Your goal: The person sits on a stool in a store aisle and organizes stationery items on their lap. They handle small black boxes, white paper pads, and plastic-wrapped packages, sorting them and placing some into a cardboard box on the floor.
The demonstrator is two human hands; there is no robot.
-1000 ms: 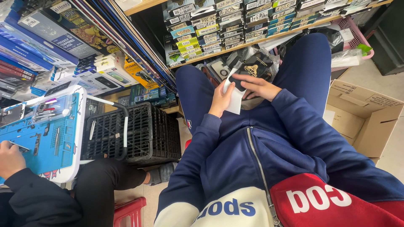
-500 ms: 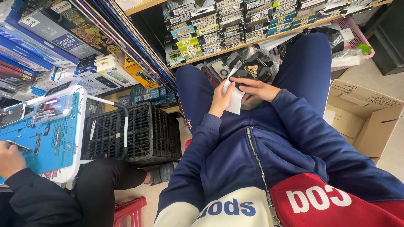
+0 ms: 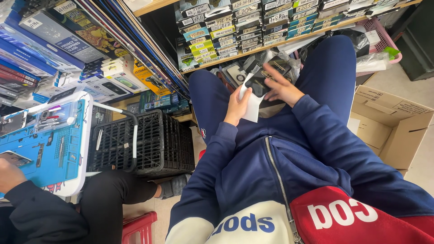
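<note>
White card [image 3: 251,105] pinched in the left hand [image 3: 238,105], held upright between the knees; thumb and fingers closed on its left edge, most of the card sticking out to the right and down. Right hand [image 3: 281,86] sits just above and right of it, fingers [image 3: 270,72] spread loosely over a small black packet [image 3: 258,84], thumb underneath; grip looks light, not a full clamp. The packet's lower left corner overlaps the card's top edge, so the two touch or nearly touch; cannot tell which.

Both hands work in the gap between the blue trouser legs [image 3: 332,72], over a heap of black packets [image 3: 237,72] on the floor. Tight space: wooden shelf [image 3: 253,47] with stacked labelled boxes right behind the hands, knees closing in on both sides. Open cardboard box [image 3: 393,122] on the right, beside the right leg. Black plastic crate [image 3: 144,144] to the left, touching the left leg. Further left a co-worker's hand [image 3: 10,174] rests on a blue work mat [image 3: 49,149], well apart from the card.
</note>
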